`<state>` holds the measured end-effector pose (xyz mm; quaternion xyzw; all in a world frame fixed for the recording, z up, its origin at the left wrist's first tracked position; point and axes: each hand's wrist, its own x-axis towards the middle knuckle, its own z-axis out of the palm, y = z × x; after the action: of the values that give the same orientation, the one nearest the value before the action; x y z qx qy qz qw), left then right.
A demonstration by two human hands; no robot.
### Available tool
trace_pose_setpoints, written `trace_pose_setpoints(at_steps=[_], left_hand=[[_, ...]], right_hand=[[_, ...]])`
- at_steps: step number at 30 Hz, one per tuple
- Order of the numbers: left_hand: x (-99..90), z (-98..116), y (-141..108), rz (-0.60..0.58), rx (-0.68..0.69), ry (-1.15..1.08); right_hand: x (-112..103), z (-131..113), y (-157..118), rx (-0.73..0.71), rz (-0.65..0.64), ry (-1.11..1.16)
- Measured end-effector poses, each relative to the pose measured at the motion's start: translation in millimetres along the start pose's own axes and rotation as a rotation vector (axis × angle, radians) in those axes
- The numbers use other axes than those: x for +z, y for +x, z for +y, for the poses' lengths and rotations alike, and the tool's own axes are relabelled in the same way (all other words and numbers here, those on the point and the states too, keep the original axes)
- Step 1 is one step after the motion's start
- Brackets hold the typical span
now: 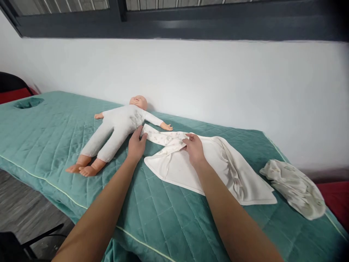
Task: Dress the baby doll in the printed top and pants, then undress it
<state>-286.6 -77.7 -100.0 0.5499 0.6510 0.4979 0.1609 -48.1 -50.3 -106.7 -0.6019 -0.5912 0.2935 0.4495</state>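
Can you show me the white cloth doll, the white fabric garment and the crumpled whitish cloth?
White cloth doll [120,119], head view: its torso.
White fabric garment [216,155], head view: its plain middle.
Crumpled whitish cloth [296,189], head view: its middle.

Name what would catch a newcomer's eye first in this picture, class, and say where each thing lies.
The doll in white stands out first, lying left of centre on the green quilted cover, its head near the wall. Next come the two hands at the white garment in the middle: the left hand at the sleeve's end, the right hand on its patterned part. A crumpled cloth lies at the far right.
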Motion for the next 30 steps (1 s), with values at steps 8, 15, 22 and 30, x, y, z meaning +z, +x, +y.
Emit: trace_pose_setpoints(at_steps=[8,15,22,30], left_hand=[[7.8,1.8,-13.9,-0.101,0.354,0.427],[12.9,9.5,-25.1,-0.418,0.365,0.549],[10.4,12.0,-24.8,-0.372,0.254,0.509],[-9.0,30.2,-86.0,-0.349,0.321,0.215]], right_hand=[[-4.7,2.6,3.7,0.069,0.004,-0.022],[-21.1,3.3,3.9,0.045,-0.003,-0.161],[-29.1,0.4,4.2,-0.005,-0.029,-0.263],[-30.5,-1.4,5.2,-0.001,-0.017,-0.284]])
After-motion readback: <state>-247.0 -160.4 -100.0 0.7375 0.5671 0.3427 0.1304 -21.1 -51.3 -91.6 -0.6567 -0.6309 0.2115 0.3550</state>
